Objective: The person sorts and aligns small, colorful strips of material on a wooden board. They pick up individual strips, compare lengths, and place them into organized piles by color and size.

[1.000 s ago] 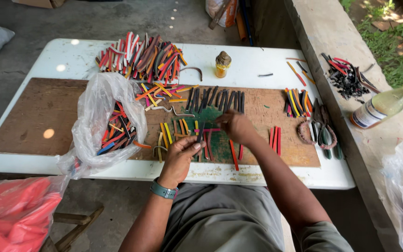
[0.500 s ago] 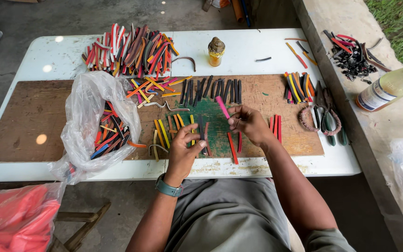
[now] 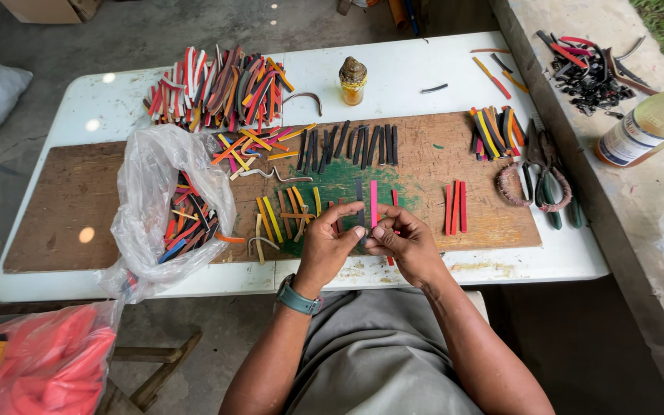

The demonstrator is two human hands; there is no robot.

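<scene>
My left hand (image 3: 326, 247), with a teal watch on its wrist, and my right hand (image 3: 407, 244) meet fingertip to fingertip over the green-stained patch of a brown board (image 3: 71, 207) near the table's front edge. A dark rubber strip (image 3: 360, 201) runs up from my left fingers, which pinch it. A pink strip (image 3: 373, 201) lies right beside it, its near end under my right fingertips. Yellow and orange strips (image 3: 278, 215) lie just left of my hands, and three red strips (image 3: 455, 207) lie to the right.
A clear plastic bag (image 3: 155, 200) of coloured strips sits at the left. A big mixed pile (image 3: 217, 84), a row of dark strips (image 3: 347, 144) and a small jar (image 3: 353, 81) lie farther back. Pliers (image 3: 547, 184) are at the right; a bottle (image 3: 651, 123) rests on the ledge.
My right hand has lowered the pink strip, which it held up at a slant, down onto the board. Both hands have drawn together toward me.
</scene>
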